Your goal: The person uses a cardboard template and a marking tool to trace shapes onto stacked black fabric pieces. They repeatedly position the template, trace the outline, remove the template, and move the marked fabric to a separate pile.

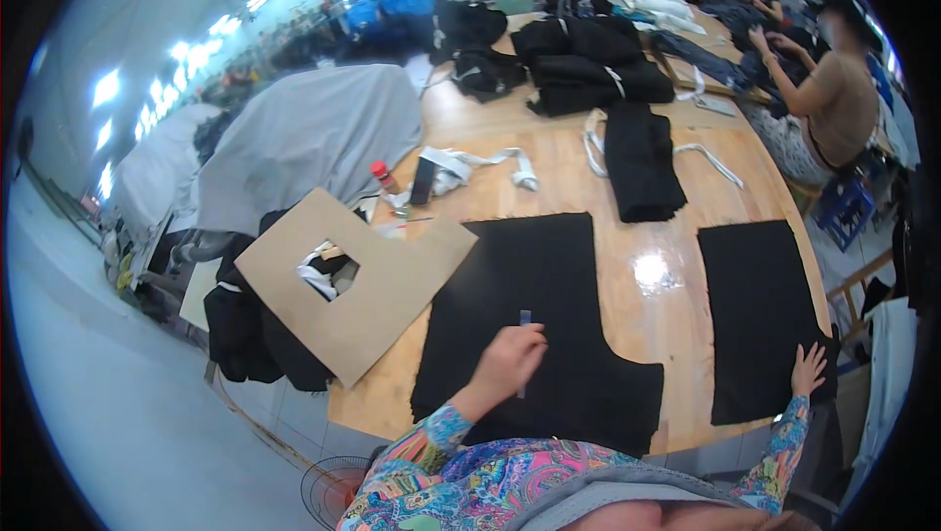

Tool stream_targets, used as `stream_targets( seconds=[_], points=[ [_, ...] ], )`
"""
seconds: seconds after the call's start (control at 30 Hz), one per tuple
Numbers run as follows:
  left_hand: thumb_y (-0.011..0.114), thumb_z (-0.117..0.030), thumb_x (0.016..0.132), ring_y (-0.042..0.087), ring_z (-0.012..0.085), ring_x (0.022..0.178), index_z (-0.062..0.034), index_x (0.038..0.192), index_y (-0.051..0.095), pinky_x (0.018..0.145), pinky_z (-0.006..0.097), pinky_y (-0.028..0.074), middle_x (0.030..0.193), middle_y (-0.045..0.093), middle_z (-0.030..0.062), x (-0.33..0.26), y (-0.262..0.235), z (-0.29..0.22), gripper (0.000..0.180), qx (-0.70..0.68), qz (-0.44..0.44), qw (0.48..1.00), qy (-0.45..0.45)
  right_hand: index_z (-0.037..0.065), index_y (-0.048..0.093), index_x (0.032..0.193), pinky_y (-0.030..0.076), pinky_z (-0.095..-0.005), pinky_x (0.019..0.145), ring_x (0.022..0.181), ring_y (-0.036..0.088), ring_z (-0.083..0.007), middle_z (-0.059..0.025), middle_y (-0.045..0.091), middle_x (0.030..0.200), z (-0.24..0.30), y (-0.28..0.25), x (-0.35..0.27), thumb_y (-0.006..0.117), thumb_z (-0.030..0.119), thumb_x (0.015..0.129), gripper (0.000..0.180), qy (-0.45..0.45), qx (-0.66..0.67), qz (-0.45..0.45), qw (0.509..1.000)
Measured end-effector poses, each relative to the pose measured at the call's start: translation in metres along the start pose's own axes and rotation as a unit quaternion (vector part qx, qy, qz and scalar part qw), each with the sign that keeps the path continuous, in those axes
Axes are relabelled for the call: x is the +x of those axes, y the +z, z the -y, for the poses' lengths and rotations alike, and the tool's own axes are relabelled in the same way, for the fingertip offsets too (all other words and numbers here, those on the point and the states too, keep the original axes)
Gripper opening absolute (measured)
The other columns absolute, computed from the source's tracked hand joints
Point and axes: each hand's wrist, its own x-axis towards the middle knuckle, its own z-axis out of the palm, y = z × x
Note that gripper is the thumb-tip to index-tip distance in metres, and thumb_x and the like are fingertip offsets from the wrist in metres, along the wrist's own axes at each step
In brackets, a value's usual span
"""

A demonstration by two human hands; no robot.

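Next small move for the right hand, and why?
Probably curl the right hand's fingers to pinch the right-hand black fabric piece near its right edge: that hand lies there with fingers spread, while the left hand is occupied, gripping a narrow strip over the larger black piece.
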Motion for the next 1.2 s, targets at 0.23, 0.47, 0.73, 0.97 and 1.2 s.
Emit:
stream_targets(
  seconds=[0.23, 0.47, 0.73, 0.97, 1.2],
  points=[
    [0.065, -0.008, 0.081, 0.057, 0.0342, 0.099, -0.0029, 0.099, 0.057, 0.086, 0.041, 0.045, 0.106, 0.061, 0.0178, -0.067, -0.116, 0.072, 0.02, 0.177, -0.241, 0.924, -0.238, 0.014, 0.031, 0.145, 0.016, -0.0583, 0.108, 0.141, 0.014, -0.0353, -0.0109, 0.019, 0.154, 0.137, -0.021, -0.074, 0.045, 0.04, 0.095, 0.058, -0.256, 0.146, -0.118, 0.948],
    [0.066, -0.008, 0.081, 0.057, 0.0332, 0.097, 0.0001, 0.105, 0.051, 0.088, 0.042, 0.043, 0.116, 0.057, 0.0198, -0.11, -0.207, 0.141, 0.029, 0.395, -0.373, 0.793, -0.275, 0.008, 0.032, 0.143, 0.006, -0.0497, 0.113, 0.142, 0.01, -0.0367, -0.0204, 0.019, 0.151, 0.257, -0.078, -0.256, 0.054, 0.038, 0.09, 0.065, -0.562, 0.27, 0.0, 0.782],
    [0.066, -0.003, 0.081, 0.059, 0.0297, 0.094, -0.0012, 0.097, 0.055, 0.08, 0.035, 0.047, 0.108, 0.061, 0.0162, -0.122, -0.155, 0.106, 0.019, 0.158, -0.323, 0.902, -0.239, 0.002, 0.05, 0.126, 0.025, -0.0509, 0.107, 0.129, 0.033, -0.0401, -0.0191, 0.041, 0.137, 0.3, -0.07, -0.319, 0.063, 0.032, 0.085, 0.052, -0.616, 0.291, -0.011, 0.732],
    [0.065, -0.005, 0.076, 0.06, 0.0293, 0.083, -0.0039, 0.085, 0.059, 0.074, 0.037, 0.05, 0.09, 0.062, 0.01, -0.082, -0.011, -0.011, 0.011, -0.158, 0.099, 0.982, 0.022, -0.002, 0.067, 0.094, 0.048, -0.0391, 0.081, 0.089, 0.062, -0.0337, -0.0206, 0.065, 0.093, 0.375, -0.07, -0.224, 0.064, 0.021, 0.08, 0.027, -0.512, 0.434, -0.009, 0.741],
    [0.063, -0.008, 0.073, 0.056, 0.0254, 0.082, -0.0049, 0.088, 0.054, 0.072, 0.035, 0.047, 0.085, 0.058, 0.0082, -0.054, 0.083, -0.039, 0.018, -0.064, 0.302, 0.921, 0.236, 0.002, 0.07, 0.088, 0.049, -0.0374, 0.079, 0.085, 0.064, -0.032, -0.0188, 0.066, 0.09, 0.443, -0.069, -0.194, 0.067, 0.021, 0.076, 0.023, -0.43, 0.455, 0.088, 0.775]
  ],
)
